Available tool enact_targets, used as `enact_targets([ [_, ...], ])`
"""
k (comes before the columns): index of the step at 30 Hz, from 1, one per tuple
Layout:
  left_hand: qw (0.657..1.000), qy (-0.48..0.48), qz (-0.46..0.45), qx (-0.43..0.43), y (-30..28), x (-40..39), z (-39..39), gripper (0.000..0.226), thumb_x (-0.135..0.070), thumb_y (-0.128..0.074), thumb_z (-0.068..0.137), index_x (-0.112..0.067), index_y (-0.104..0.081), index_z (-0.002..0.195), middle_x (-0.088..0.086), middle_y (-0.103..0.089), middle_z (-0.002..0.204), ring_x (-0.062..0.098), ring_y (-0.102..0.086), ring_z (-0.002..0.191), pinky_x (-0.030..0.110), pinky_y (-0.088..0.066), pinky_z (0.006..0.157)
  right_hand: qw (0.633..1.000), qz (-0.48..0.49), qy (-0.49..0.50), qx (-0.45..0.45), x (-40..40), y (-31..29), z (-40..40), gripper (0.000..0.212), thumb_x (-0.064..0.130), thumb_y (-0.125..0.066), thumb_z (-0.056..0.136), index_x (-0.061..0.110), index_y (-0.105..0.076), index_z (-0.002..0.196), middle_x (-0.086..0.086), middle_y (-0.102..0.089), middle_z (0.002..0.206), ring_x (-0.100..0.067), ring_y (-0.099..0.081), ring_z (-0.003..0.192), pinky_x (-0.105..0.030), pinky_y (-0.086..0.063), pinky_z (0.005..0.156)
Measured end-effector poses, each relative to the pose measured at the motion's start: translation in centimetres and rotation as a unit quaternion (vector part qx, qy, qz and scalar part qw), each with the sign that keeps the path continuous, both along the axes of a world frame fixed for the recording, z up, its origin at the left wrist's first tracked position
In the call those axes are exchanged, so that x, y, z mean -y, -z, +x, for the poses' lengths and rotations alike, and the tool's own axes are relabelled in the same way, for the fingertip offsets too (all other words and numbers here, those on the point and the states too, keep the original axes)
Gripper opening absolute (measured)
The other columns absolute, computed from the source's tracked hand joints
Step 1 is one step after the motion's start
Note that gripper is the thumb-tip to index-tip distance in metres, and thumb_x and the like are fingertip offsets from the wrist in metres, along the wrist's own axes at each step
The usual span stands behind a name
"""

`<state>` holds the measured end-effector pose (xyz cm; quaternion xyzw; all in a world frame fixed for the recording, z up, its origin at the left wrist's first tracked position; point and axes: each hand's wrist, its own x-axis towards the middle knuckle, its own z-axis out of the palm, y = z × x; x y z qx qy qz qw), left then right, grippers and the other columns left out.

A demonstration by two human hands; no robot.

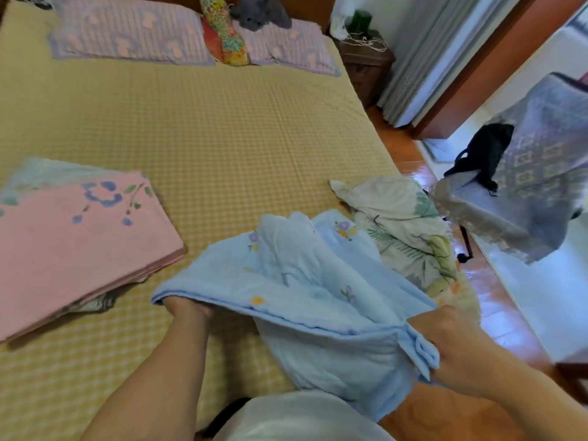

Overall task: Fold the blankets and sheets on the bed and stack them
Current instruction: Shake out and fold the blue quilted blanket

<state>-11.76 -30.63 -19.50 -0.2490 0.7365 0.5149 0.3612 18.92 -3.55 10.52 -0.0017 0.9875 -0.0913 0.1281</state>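
Note:
A light blue blanket [305,281] with small flower prints hangs between my hands over the near right corner of the bed. My left hand [187,308] grips its left edge, with the fingers tucked under the cloth. My right hand [445,342] grips a bunched corner on the right. A folded pink blanket [76,243] with blue flowers lies flat on the left of the bed, on top of another folded cloth. A crumpled white sheet [404,227] with green leaf prints lies at the bed's right edge, behind the blue blanket.
The bed [222,128] has a yellow checked cover. Two purple pillows [127,33] and a floral bolster [222,30] lie at the head. A wooden nightstand [366,65] stands at the far right. A covered chair [525,186] stands on the wooden floor to the right.

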Motion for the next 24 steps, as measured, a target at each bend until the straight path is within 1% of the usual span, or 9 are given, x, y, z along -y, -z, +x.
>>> enact_targets([
  [1,0.999,-0.030,-0.023,-0.031,1.0,0.4,-1.2,0.069,-0.075,-0.024,0.096,-0.034,-0.045,0.147,-0.003,-0.045,0.155,0.023,-0.045,0.138,0.051,-0.031,0.116,0.999,0.016,-0.006,0.037,-0.2,0.4,0.3,0.043,0.028,-0.067,0.069,0.026,-0.025,0.059,0.006,-0.030,0.050,-0.012,-0.028,0.047,-0.024,-0.027,0.042],
  [3,0.907,-0.327,0.256,0.068,-1.3,4.0,-2.2,0.059,-0.068,-0.049,0.091,-0.029,-0.054,0.136,0.009,-0.056,0.138,0.030,-0.056,0.121,0.049,-0.046,0.104,0.994,0.071,-0.042,0.076,-0.3,1.2,1.5,0.041,0.036,-0.068,0.071,0.021,-0.033,0.059,0.005,-0.032,0.050,-0.013,-0.030,0.047,-0.020,-0.023,0.041],
  [4,0.880,-0.391,0.257,0.086,-3.1,5.3,-1.8,0.066,-0.078,-0.054,0.081,-0.031,-0.057,0.127,0.010,-0.060,0.125,0.029,-0.062,0.104,0.048,-0.055,0.087,0.990,0.091,-0.060,0.085,-0.1,1.9,2.0,0.037,0.039,-0.065,0.070,0.020,-0.036,0.058,0.006,-0.030,0.050,-0.011,-0.029,0.047,-0.017,-0.019,0.041],
  [5,0.882,-0.382,0.262,0.082,-3.4,6.1,-2.4,0.077,-0.086,-0.058,0.070,-0.030,-0.056,0.124,0.009,-0.062,0.118,0.026,-0.065,0.093,0.047,-0.059,0.075,0.988,0.097,-0.066,0.096,0.3,2.2,2.0,0.034,0.040,-0.061,0.069,0.018,-0.038,0.058,0.006,-0.030,0.050,-0.010,-0.029,0.048,-0.015,-0.017,0.041],
  [7,0.911,-0.351,0.205,0.062,-4.3,7.0,-2.7,0.092,-0.085,-0.067,0.063,-0.028,-0.051,0.135,0.009,-0.059,0.124,0.026,-0.067,0.100,0.048,-0.060,0.080,0.992,0.051,-0.051,0.107,0.7,2.8,1.3,0.032,0.038,-0.056,0.074,0.015,-0.039,0.059,0.006,-0.031,0.051,-0.007,-0.032,0.048,-0.013,-0.017,0.043],
  [11,0.974,-0.136,0.124,0.129,-6.4,5.0,0.5,0.075,-0.079,-0.065,0.075,-0.020,-0.060,0.121,0.010,-0.063,0.110,0.031,-0.065,0.100,0.051,-0.055,0.095,0.997,0.025,-0.065,0.035,1.4,3.2,-0.8,0.043,0.035,-0.051,0.084,0.014,-0.028,0.054,-0.001,-0.032,0.045,-0.015,-0.023,0.047,-0.023,-0.017,0.046],
  [15,0.977,0.027,0.027,0.210,-3.4,3.9,6.0,0.055,-0.049,-0.071,0.088,-0.007,-0.062,0.123,0.016,-0.071,0.109,0.036,-0.069,0.096,0.050,-0.056,0.094,0.994,0.028,-0.086,0.063,2.7,3.5,-1.1,0.051,0.041,-0.047,0.094,0.010,-0.030,0.057,-0.008,-0.037,0.048,-0.020,-0.026,0.048,-0.029,-0.022,0.048],
  [19,0.968,-0.049,0.059,0.238,2.0,4.1,9.4,0.081,-0.079,-0.069,0.064,-0.014,-0.066,0.113,0.016,-0.071,0.110,0.044,-0.069,0.099,0.060,-0.057,0.083,0.990,0.028,-0.057,0.123,2.7,3.2,-0.3,0.030,0.028,-0.049,0.074,0.011,-0.028,0.061,-0.010,-0.037,0.057,-0.018,-0.026,0.055,-0.026,-0.017,0.050],
  [24,0.966,-0.072,0.096,0.228,4.1,4.8,11.4,0.054,-0.051,-0.072,0.082,-0.010,-0.065,0.117,0.017,-0.071,0.115,0.040,-0.069,0.099,0.056,-0.056,0.091,0.987,0.040,-0.015,0.157,2.1,4.3,1.7,0.036,0.025,-0.058,0.076,0.011,-0.027,0.062,-0.005,-0.036,0.059,-0.016,-0.029,0.054,-0.027,-0.018,0.049],
])
